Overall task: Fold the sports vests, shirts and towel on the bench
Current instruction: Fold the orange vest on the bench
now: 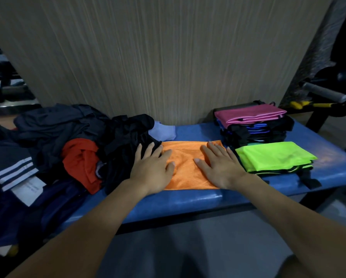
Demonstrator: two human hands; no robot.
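Both hands lie flat on a folded orange vest (188,167) near the front edge of the padded blue table (188,199). The left hand (154,167) presses its left edge, the right hand (220,167) its right side, fingers (214,151) straight and slightly spread. The vest is a ribbed, shiny rectangle. Right of it sits a folded neon-green vest (274,157); farther back, a stack topped with pink fabric (252,114). To the left sprawls a heap of dark clothes (67,125) with a red-orange garment (82,157).

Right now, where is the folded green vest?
In the head view, the green vest lies on the right part of the blue bench, just right of the right hand and in front of the pink-topped stack.
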